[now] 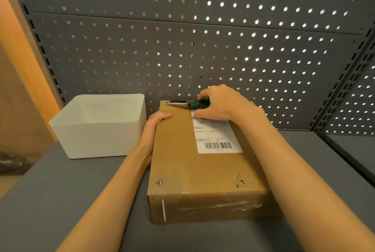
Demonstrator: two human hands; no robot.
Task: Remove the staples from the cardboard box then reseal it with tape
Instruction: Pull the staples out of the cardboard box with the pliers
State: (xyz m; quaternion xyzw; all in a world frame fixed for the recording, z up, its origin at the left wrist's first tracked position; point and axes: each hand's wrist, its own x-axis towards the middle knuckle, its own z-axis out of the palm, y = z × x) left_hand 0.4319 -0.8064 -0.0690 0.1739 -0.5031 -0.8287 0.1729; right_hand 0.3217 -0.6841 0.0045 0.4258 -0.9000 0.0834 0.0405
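Note:
A brown cardboard box [182,162] lies flat on the grey shelf, with a white barcode label [217,138] on its top. My left hand [156,124] grips the box's far left edge. My right hand [221,103] holds green-handled pliers [188,104] over the far edge, the metal jaws pointing left at the far left corner. Near the front edge, a bent staple [160,182] sticks out at the left and a torn staple mark [239,181] shows at the right. Clear tape [221,206] runs across the box's front face.
A white plastic bin [97,130] stands left of the box, close to my left wrist. A grey perforated back panel [203,49] rises right behind the box. A dark upright post [343,93] and shelf rim bound the right side.

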